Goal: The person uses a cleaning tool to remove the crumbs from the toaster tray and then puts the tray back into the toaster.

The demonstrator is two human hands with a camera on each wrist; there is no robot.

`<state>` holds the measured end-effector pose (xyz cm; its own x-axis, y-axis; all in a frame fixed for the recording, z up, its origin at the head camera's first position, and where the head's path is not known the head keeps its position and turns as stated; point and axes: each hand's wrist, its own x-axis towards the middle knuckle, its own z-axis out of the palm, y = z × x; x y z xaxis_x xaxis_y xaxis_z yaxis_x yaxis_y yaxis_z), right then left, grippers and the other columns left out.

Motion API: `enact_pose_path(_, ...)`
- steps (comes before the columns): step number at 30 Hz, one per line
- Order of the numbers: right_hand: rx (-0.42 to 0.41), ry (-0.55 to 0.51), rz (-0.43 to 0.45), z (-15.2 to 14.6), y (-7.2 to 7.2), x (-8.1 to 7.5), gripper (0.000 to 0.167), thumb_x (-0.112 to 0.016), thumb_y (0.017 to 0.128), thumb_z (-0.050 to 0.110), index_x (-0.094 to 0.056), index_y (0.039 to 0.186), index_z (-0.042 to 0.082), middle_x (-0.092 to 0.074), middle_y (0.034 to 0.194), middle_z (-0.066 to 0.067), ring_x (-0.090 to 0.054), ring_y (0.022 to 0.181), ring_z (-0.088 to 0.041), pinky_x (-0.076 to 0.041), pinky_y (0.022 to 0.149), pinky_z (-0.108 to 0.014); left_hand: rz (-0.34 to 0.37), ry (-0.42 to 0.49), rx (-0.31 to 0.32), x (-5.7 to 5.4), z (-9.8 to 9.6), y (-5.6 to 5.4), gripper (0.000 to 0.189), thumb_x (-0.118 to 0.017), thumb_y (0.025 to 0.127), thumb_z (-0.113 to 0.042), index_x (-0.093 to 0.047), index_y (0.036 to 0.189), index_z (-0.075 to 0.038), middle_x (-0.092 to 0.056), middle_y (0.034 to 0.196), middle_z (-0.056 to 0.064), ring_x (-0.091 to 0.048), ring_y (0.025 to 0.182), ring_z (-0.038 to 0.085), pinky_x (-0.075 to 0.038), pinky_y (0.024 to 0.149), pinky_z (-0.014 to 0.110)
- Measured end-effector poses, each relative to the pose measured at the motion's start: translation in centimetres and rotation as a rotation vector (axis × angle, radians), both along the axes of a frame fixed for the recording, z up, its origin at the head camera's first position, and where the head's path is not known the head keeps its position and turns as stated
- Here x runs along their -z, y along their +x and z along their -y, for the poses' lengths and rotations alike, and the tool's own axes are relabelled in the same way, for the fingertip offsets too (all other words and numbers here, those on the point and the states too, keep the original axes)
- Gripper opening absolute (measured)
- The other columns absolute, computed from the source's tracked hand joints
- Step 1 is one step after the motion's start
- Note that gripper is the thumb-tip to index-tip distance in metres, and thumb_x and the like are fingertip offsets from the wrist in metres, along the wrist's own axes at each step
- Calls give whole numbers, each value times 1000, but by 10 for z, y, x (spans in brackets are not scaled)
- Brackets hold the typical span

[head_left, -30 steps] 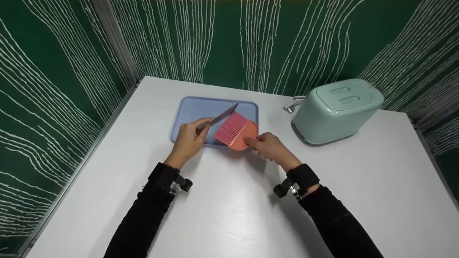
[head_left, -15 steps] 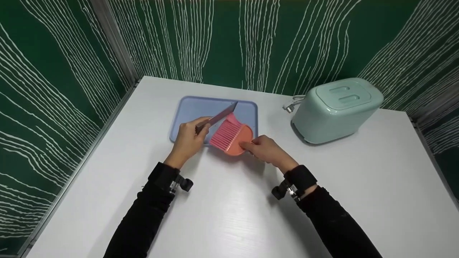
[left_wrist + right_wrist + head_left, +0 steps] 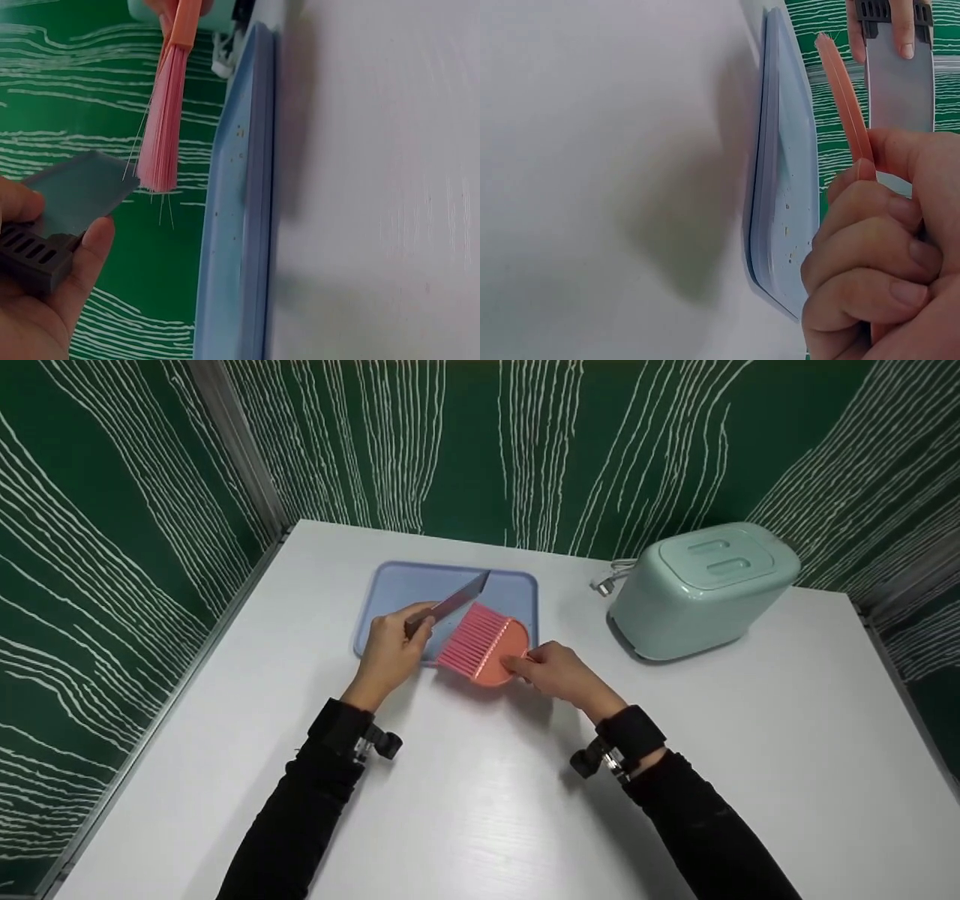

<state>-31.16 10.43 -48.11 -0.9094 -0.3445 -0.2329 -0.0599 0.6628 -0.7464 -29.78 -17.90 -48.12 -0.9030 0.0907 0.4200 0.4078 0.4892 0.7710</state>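
Observation:
In the head view my left hand [image 3: 390,652] grips the dark end of a thin grey metal crumb tray [image 3: 463,594], tilted with its far end up. Slots show in its dark plastic end in the left wrist view, where thumb and fingers pinch it. My right hand [image 3: 559,671] holds a small hand brush with an orange body [image 3: 504,656] and pink bristles [image 3: 472,641], thumb pressed on the body. The bristles hang straight, close beside the crumb tray's face. Below both lies a light blue tray [image 3: 405,585] with small brown crumbs [image 3: 240,133] scattered on it.
A mint green toaster [image 3: 705,592] stands at the right of the white table [image 3: 480,795]. Its cord and plug [image 3: 606,583] lie at its back left. Green walls with white lines [image 3: 480,457] border the back and left.
The brush has come down and left, toward the person, off the crumb tray's upper part. Its bristles, bent at the tip half a second ago, are straight now. The left hand has shifted slightly left.

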Motion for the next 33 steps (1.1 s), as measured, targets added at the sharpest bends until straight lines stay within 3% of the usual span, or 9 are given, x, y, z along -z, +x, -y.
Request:
enact_pose_path(4, 53, -28, -44, -5, -4, 1, 56, -64, 104, 54, -73, 83, 2, -56, 69, 5, -49, 68, -14, -39, 61, -27, 19, 13, -2, 0, 1, 0, 29, -60, 110, -11, -71, 135, 0, -79, 88, 20, -76, 78, 40, -49, 61, 15)
enact_pose_path(9, 140, -100, -109, -8, -7, 2, 52, -62, 107, 50, -64, 80, 5, -47, 65, 7, -42, 65, -14, -31, 58, -27, 31, 35, -23, 2, 2, 0, 29, -62, 109, -11, -72, 133, 1, -79, 89, 18, -77, 83, 39, -52, 64, 14)
enact_pose_path(15, 178, -145, -308, -8, -11, 2, 38, -56, 113, 37, -69, 103, 3, -47, 72, 4, -42, 65, -13, -32, 57, -26, 56, 50, -34, 3, 2, -1, 29, -63, 109, -13, -73, 133, 0, -80, 94, 19, -79, 85, 39, -55, 67, 16)
enact_pose_path(21, 216, -90, -454, -6, -11, 3, 33, -54, 115, 34, -65, 111, 3, -51, 78, -4, -47, 70, -19, -36, 61, -29, 67, 56, -27, 3, 2, -1, 29, -63, 110, -13, -72, 134, 0, -79, 102, 24, -80, 88, 36, -62, 72, 22)
enact_pose_path(25, 233, -45, -496, -5, -10, 4, 34, -55, 114, 32, -67, 120, 1, -57, 81, -6, -51, 73, -20, -39, 63, -32, 66, 55, -19, 1, 0, 0, 29, -62, 110, -13, -72, 135, -1, -78, 104, 26, -81, 88, 33, -65, 74, 25)
enact_pose_path(33, 223, 21, -546, -6, -8, 10, 29, -58, 113, 29, -67, 110, 2, -57, 78, -6, -51, 72, -21, -39, 63, -33, 78, 64, -10, -1, -2, 2, 29, -61, 111, -14, -72, 135, -1, -79, 115, 23, -82, 92, 31, -69, 79, 30)
